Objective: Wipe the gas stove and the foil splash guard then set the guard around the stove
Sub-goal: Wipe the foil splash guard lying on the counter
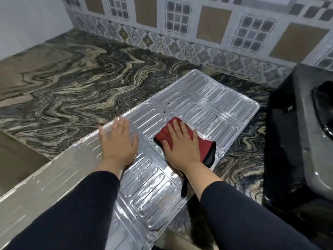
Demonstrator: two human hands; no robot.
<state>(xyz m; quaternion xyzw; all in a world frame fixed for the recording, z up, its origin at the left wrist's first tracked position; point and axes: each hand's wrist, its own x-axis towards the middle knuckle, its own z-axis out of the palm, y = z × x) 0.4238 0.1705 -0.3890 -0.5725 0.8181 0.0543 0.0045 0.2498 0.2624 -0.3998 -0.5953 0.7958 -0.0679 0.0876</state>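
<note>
The silver foil splash guard (207, 100) lies flat on the marbled countertop, running from the near left to the middle right. It is embossed with oblong ridges, and dark specks dot its far panel. My left hand (118, 141) rests flat on the guard with fingers spread, holding nothing. My right hand (182, 145) presses flat on a red cloth (205, 147) with a black edge, which lies on the guard's middle panel. The black gas stove (297, 141) stands at the right, partly out of frame.
The marbled countertop (72, 83) stretches to the left and back. A patterned tile wall (180, 24) borders it behind. The counter's front edge runs under my forearms. The guard's near end overhangs that edge.
</note>
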